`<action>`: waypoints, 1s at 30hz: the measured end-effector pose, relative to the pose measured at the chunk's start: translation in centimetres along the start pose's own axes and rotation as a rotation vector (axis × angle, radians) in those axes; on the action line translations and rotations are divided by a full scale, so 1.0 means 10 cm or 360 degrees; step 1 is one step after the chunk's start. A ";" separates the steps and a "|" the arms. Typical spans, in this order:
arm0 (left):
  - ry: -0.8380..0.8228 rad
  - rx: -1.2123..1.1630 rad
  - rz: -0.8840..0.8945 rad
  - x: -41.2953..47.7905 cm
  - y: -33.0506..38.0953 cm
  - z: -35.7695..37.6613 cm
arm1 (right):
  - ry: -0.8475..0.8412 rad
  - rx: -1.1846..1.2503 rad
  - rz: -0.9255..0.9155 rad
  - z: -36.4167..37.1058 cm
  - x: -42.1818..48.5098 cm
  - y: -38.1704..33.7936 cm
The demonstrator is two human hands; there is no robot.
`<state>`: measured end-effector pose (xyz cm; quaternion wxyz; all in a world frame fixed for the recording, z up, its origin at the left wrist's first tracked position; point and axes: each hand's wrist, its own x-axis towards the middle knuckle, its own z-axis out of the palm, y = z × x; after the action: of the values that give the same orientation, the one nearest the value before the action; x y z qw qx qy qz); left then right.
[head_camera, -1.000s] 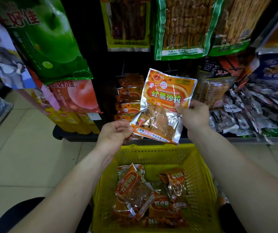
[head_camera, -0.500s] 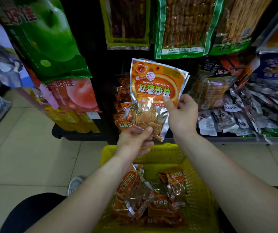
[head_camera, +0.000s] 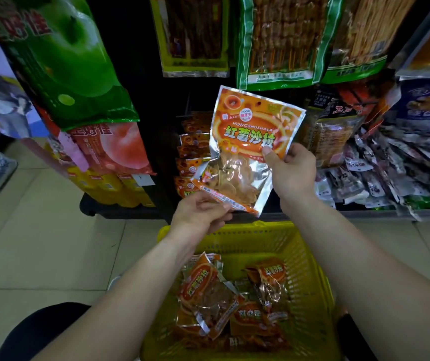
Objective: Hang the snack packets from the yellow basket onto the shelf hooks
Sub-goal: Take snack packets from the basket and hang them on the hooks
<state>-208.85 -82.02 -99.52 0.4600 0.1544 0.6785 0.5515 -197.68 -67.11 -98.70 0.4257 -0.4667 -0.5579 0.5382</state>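
Right grip [head_camera: 290, 170] pinches the orange packet [head_camera: 247, 136] at its side, left grip [head_camera: 201, 214] its bottom seal, before the dark shelf [head_camera: 130, 61] and above the yellow basket [head_camera: 313, 256] holding more packets [head_camera: 208, 290]. Packet likely light, crinkly, slippery foil, chips brittle: hold the sealed edges. Its hang hole and the hook cannot be made out.

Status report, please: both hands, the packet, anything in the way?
Right hand pinches orange foil snack packet at its side; left hand holds its bottom edge. Packet upright before shelf, not yet hung. Hook not visible; nothing seen blocking.
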 end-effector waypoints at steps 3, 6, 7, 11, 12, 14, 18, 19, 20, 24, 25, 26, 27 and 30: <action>0.0222 0.0081 0.0036 0.02 0.01 -0.07 | -0.0067 -0.0087 -0.0054 -0.05 0.02 -0.01; 0.0378 0.0216 0.0150 0.07 0.06 -0.18 | -0.0255 -0.0227 -0.0116 -0.10 0.00 -0.02; 0.0380 0.0271 0.0200 0.08 0.09 -0.22 | -0.0337 -0.0263 -0.0134 -0.11 -0.01 -0.02; 0.0094 0.0459 0.0290 0.07 0.18 -0.33 | -0.0592 -0.0114 -0.0060 -0.17 -0.06 -0.03; -0.0030 0.0475 0.0279 0.06 0.19 -0.34 | -0.0611 -0.0081 -0.0043 -0.18 -0.07 -0.02; -0.0213 0.0490 0.0300 0.03 0.18 -0.31 | -0.0582 -0.0063 -0.0037 -0.22 -0.09 0.00; -0.0249 0.0455 0.0310 -0.06 0.11 -0.15 | -0.0418 -0.0028 -0.0037 -0.32 -0.17 0.03; -0.0230 0.0462 0.0316 -0.07 0.08 -0.11 | -0.0388 -0.0042 -0.0038 -0.34 -0.19 0.03; -0.0199 0.0447 0.0320 -0.08 0.06 -0.07 | -0.0358 -0.0053 -0.0026 -0.37 -0.20 0.04; -0.0137 0.0236 0.0274 -0.06 -0.01 0.03 | -0.0220 -0.0028 0.0108 -0.43 -0.26 0.06; -0.0130 0.0204 0.0253 -0.06 -0.01 0.06 | -0.0191 -0.0044 0.0124 -0.44 -0.27 0.06; -0.0122 0.0181 0.0242 -0.07 -0.02 0.08 | -0.0167 -0.0074 0.0128 -0.45 -0.28 0.07; -0.0107 0.0160 0.0237 -0.06 -0.03 0.11 | -0.0149 -0.0116 0.0124 -0.47 -0.30 0.07; -0.0054 0.0102 0.0204 -0.03 -0.06 0.18 | -0.0150 -0.0245 0.0115 -0.49 -0.31 0.12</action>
<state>-207.12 -81.36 -99.88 0.4300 0.2214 0.6766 0.5553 -192.14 -69.18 -99.55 0.3422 -0.4922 -0.5997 0.5301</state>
